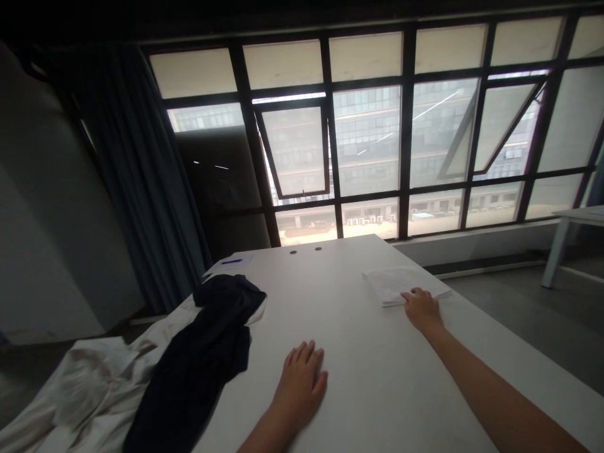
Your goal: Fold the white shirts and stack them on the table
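Note:
My left hand [302, 384] lies palm down on the white table, fingers stretched forward and holding nothing. Further off to the right, my right hand [422, 309] is at the near edge of a flat, folded white cloth [391, 280]. Its fingers are bent over that edge and seem to grip it; their undersides are hidden. Left of my left hand, a crumpled dark navy garment [189, 358] lies across the table's left side. A pale off-white heap of fabric [94, 384] lies beyond it at the lower left.
The white table [330, 296] runs toward the windows, with two small dark discs near its far edge. A blue pen [231, 261] rests on paper at the far left corner. A blue curtain [136, 170] hangs at the left. Another table [566, 217] stands at the right.

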The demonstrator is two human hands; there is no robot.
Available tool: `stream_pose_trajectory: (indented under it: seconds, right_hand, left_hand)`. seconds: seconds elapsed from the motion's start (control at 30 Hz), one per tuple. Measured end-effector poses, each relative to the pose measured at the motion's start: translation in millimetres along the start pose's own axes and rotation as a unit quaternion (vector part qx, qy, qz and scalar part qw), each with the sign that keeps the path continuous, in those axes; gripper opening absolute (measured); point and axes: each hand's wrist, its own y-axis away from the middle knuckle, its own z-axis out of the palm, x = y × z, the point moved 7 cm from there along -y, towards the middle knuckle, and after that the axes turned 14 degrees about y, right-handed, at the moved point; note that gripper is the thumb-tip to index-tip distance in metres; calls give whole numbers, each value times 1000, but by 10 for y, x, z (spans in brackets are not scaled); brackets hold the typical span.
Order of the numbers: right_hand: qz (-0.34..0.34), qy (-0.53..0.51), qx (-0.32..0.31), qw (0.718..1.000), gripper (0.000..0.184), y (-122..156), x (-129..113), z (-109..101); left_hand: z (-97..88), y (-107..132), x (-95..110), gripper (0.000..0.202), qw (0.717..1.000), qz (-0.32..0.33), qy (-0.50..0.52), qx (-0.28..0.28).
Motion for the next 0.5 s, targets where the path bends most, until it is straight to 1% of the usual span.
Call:
stream_pose_trajectory:
  seconds: [0.1, 0.2, 0.23, 0.3, 0.37, 0.4, 0.43, 0.5]
  right_hand:
    - [-28, -15, -3, 999, 46, 54, -22, -56]
    - [-76, -30, -4, 997, 46, 122, -132, -62]
    - [-88, -32, -10, 996, 50, 147, -175, -37]
    - [-101, -31, -35, 994, 64, 183, -245, 56]
    - [-101, -27, -70, 992, 79, 183, -280, 169]
    - [-97, -26, -86, 991, 83, 165, -285, 218]
    - [-93, -26, -101, 990, 85, 136, -284, 262]
    - [-84, -27, -127, 988, 84, 55, -271, 323]
  left_hand:
    - [3, 6, -1, 49, 1000, 2, 1, 1]
    - [4, 8, -5, 48, 1000, 1, 3, 2]
    - [4, 9, -3, 48, 1000, 1, 3, 2]
    - [-1, 9, 8, 48, 1000, 2, 3, 1]
    - [-8, 9, 21, 49, 1000, 1, 2, 0]
    - [-10, 9, 27, 49, 1000, 0, 2, -1]
    - [-12, 9, 32, 49, 1000, 0, 1, -3]
    - [-12, 10, 35, 50, 1000, -1, -1, -4]
